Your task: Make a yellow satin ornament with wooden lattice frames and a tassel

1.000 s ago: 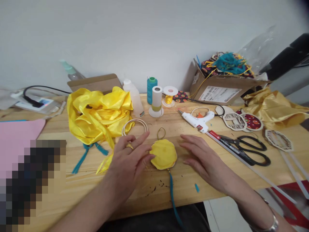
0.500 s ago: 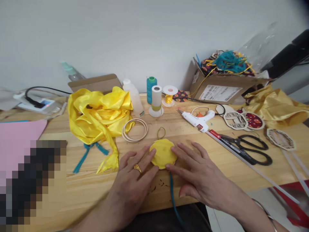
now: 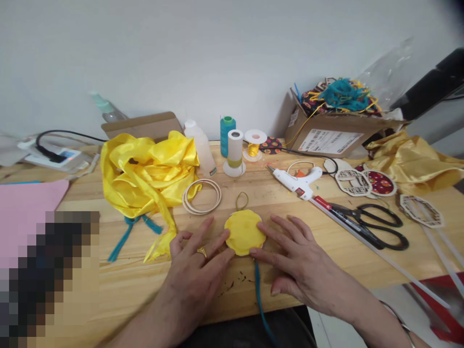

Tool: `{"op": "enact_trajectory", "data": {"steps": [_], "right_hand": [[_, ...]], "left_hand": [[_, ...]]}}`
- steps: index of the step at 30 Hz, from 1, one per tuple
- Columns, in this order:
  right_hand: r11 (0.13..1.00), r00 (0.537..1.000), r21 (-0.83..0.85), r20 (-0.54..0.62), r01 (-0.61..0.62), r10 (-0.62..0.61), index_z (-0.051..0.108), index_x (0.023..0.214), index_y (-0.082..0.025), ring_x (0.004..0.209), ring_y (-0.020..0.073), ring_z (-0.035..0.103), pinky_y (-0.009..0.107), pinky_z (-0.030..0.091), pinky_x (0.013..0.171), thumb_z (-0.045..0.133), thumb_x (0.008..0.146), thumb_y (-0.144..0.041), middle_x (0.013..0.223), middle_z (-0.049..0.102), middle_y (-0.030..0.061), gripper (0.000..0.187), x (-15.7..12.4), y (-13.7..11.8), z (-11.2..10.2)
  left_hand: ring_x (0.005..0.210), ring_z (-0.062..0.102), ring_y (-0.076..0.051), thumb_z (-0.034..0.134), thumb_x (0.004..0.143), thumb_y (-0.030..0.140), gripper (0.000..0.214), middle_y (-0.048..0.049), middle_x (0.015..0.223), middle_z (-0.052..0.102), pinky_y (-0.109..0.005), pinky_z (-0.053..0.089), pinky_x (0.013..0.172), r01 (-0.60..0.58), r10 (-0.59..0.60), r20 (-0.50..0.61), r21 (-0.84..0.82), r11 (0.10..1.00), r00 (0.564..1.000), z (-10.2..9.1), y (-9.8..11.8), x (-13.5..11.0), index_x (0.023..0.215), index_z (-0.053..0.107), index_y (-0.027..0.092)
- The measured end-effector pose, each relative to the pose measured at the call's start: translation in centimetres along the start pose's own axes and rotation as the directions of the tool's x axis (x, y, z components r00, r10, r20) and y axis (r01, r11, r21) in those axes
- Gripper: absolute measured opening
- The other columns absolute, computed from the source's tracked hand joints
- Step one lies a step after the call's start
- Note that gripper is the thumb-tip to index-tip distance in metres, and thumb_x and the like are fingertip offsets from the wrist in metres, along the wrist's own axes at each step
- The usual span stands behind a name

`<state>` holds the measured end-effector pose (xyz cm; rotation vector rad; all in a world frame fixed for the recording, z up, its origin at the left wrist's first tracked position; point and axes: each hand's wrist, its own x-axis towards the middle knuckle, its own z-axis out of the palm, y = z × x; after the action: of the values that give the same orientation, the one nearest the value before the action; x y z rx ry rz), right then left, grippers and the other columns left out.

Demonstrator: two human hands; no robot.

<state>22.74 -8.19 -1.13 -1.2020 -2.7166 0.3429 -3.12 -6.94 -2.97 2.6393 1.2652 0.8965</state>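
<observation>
A round yellow fabric-covered disc [image 3: 244,231] lies on the wooden table [image 3: 326,251], with a thin loop at its far edge and a teal cord [image 3: 258,290] trailing off its near edge. My left hand [image 3: 197,263] lies flat to its left, fingers spread, fingertips touching the disc's left rim; a gold ring is on one finger. My right hand [image 3: 293,261] lies flat to its right, fingers apart, tips resting against the disc's right and lower rim. Neither hand holds anything.
Crumpled yellow satin [image 3: 148,174] and wooden hoops [image 3: 202,195] lie left of the disc. Behind stand thread spools [image 3: 235,152] and a bottle [image 3: 201,147]. A glue gun [image 3: 297,181], scissors [image 3: 373,224], wooden cutouts [image 3: 353,182] and a cardboard box [image 3: 333,133] are to the right. Pink paper [image 3: 25,208] is at far left.
Both hands drew in from either side of the disc until their fingertips met its rim. In the last half second they barely shifted.
</observation>
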Motion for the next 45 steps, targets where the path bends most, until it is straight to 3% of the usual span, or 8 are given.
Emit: {"op": "enact_trajectory", "data": {"steps": [3,7,13,22,27,36,41,45], "right_hand": [[1.0,1.0,0.012,0.003,-0.004,0.004,0.041,0.136,-0.039,0.137,0.0326,0.022,0.06,0.021,0.106,0.046,0.085,-0.059,0.151,0.029,0.0014,0.055,0.0,0.0,0.0],[1.0,1.0,0.029,-0.013,0.003,-0.002,0.043,0.135,-0.038,0.136,0.0334,0.025,0.06,0.022,0.105,0.048,0.084,-0.058,0.15,0.032,0.0023,0.055,0.0,0.0,0.0],[1.0,1.0,0.022,0.002,-0.006,0.006,0.043,0.135,-0.039,0.137,0.0326,0.023,0.06,0.022,0.106,0.047,0.084,-0.059,0.149,0.032,0.0019,0.054,0.1,0.0,0.0],[1.0,1.0,0.026,0.007,-0.007,0.007,0.041,0.136,-0.039,0.137,0.0329,0.021,0.061,0.022,0.105,0.047,0.086,-0.057,0.15,0.03,0.0028,0.054,0.1,0.0,0.0],[1.0,1.0,0.03,0.013,-0.002,0.002,0.04,0.137,-0.038,0.137,0.0335,0.022,0.061,0.022,0.105,0.047,0.086,-0.056,0.15,0.029,0.0033,0.054,0.1,0.0,-0.1],[0.999,1.0,0.046,-0.001,-0.007,0.007,0.04,0.137,-0.038,0.137,0.0329,0.023,0.061,0.023,0.106,0.049,0.084,-0.059,0.151,0.029,0.0023,0.058,0.1,-0.1,-0.1],[0.999,1.0,0.041,0.023,-0.013,0.012,0.038,0.137,-0.039,0.137,0.0326,0.022,0.061,0.023,0.106,0.047,0.084,-0.06,0.151,0.028,0.0019,0.058,0.1,-0.1,-0.2],[0.999,1.0,0.052,0.014,-0.013,0.012,0.04,0.137,-0.039,0.137,0.0333,0.022,0.061,0.022,0.106,0.048,0.084,-0.059,0.151,0.028,0.003,0.057,0.1,-0.1,-0.2]], "left_hand": [[0.127,0.043,-0.032,0.056,0.083,0.013,0.018,-0.0033,0.117,0.067,-0.052,0.032,0.092,0.066,-0.067,0.044,0.02,0.998,0.997,-1.0,0.1,0.2,0.092,0.066,0.026],[0.122,0.044,-0.032,0.059,0.08,0.013,0.022,-0.005,0.112,0.068,-0.054,0.032,0.094,0.101,-0.1,-0.039,0.03,0.994,0.994,-1.7,0.9,0.4,0.098,0.065,0.024],[0.116,0.046,-0.034,0.059,0.082,0.019,0.023,0.0019,0.106,0.072,-0.055,0.026,0.091,0.042,-0.044,0.044,0.058,0.997,0.998,-1.0,1.9,0.7,0.102,0.067,0.027],[0.112,0.049,-0.035,0.057,0.083,0.019,0.02,0.0,0.104,0.073,-0.055,0.026,0.088,0.075,-0.076,0.007,0.068,0.995,0.997,-1.0,1.5,0.1,0.096,0.07,0.027],[0.116,0.044,-0.036,0.057,0.082,0.022,0.022,-0.0036,0.116,0.067,-0.057,0.028,0.089,0.127,-0.129,0.019,0.068,0.99,0.991,-1.2,1.3,0.4,0.097,0.07,0.031],[0.119,0.041,-0.037,0.054,0.084,0.026,0.017,-0.0027,0.12,0.066,-0.057,0.025,0.09,0.114,-0.123,0.124,0.08,0.99,0.985,-0.9,1.4,0.7,0.097,0.065,0.026],[0.12,0.04,-0.037,0.054,0.083,0.022,0.02,-0.0054,0.125,0.063,-0.055,0.027,0.086,0.042,-0.074,0.198,0.159,0.986,0.978,-0.9,1.1,0.5,0.101,0.063,0.025],[0.121,0.039,-0.037,0.055,0.081,0.023,0.021,-0.0064,0.125,0.062,-0.053,0.028,0.086,0.026,-0.065,0.196,0.194,0.981,0.978,-0.8,0.9,0.5,0.101,0.063,0.025]]}}
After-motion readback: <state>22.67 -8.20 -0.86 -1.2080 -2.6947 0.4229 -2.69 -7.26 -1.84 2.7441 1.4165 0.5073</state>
